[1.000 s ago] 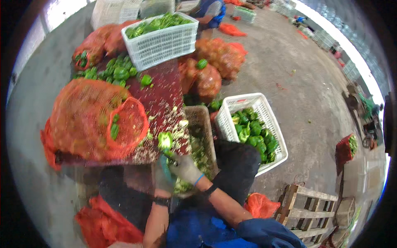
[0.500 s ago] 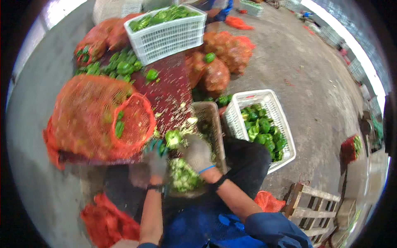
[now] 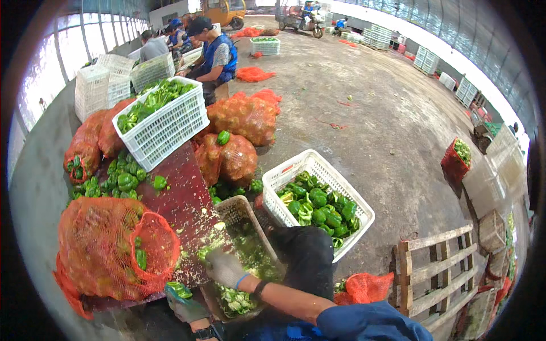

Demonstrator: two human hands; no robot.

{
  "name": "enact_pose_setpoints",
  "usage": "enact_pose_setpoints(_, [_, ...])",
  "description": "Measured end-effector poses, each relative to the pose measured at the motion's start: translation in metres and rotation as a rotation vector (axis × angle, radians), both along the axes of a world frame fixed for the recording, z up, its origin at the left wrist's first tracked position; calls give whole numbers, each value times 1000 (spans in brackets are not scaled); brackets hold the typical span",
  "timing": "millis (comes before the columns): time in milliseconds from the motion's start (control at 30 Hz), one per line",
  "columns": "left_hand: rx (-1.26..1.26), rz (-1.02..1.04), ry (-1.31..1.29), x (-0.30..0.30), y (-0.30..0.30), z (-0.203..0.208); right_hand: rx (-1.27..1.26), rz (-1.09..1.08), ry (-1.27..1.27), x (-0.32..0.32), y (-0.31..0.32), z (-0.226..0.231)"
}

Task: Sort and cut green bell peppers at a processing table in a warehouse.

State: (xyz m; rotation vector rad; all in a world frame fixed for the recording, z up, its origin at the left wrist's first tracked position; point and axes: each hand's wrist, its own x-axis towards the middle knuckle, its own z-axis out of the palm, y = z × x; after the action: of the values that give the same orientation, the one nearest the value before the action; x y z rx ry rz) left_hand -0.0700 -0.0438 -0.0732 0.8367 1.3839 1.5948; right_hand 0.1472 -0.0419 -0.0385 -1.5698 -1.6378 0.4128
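My left hand [image 3: 187,310], in a glove, is closed around a green bell pepper [image 3: 180,290] by the table's near edge. Its cut-looking side faces up. My right hand [image 3: 224,268], gloved too, is closed over the table's corner. A blurred pale-green bit shows at its fingertips, too smeared to name. Under my right arm stands a beige crate [image 3: 272,249] with pale pepper cores and scraps [image 3: 236,300] in it. An orange mesh sack [image 3: 99,250] lies on the dark red table [image 3: 176,170], its mouth toward my hands and a few green peppers showing inside.
Right of my knee is a white crate [image 3: 364,213] of green peppers. Another full white crate [image 3: 165,136] sits at the table's far end beside loose peppers [image 3: 126,181]. Filled mesh sacks [image 3: 242,119] stand beyond. A wooden pallet [image 3: 441,273] lies right; co-workers [image 3: 219,59] sit far left.
The view has swung up and to the right, showing more of the hall. My hands have drawn apart: the left is lower with the pepper, the right over the table corner.
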Motion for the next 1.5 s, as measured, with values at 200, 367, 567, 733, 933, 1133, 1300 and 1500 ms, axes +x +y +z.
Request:
enact_pose_setpoints(200, [87, -358, -177, 92, 28, 59, -182, -238, 822, 17, -5, -50])
enact_pose_setpoints(367, [202, -642, -354, 244, 36, 129, -428, -213, 1089, 30, -27, -22])
enact_pose_setpoints(567, [305, -833, 113, 310, 4, 170, -365, -332, 1117, 51, -33, -48])
enact_pose_setpoints(733, [270, -493, 298, 184, 2, 129, -238, -239, 849, 69, -43, 1])
enact_pose_setpoints(933, [-498, -649, -513, 86, -16, 53, -288, 168, 548, 60, -58, 36])
enact_pose_setpoints(1133, [-277, -905, -609, 55, -43, 18, -307, 402, 309, 46, -68, 27])
enact_pose_setpoints(1300, [-209, -931, -469, 30, -24, -51, -408, 271, 489, 32, -66, 22])
enact_pose_setpoints(1500, [50, -748, -32, 53, -52, 2, -244, -4, 342, 4, -65, -14])
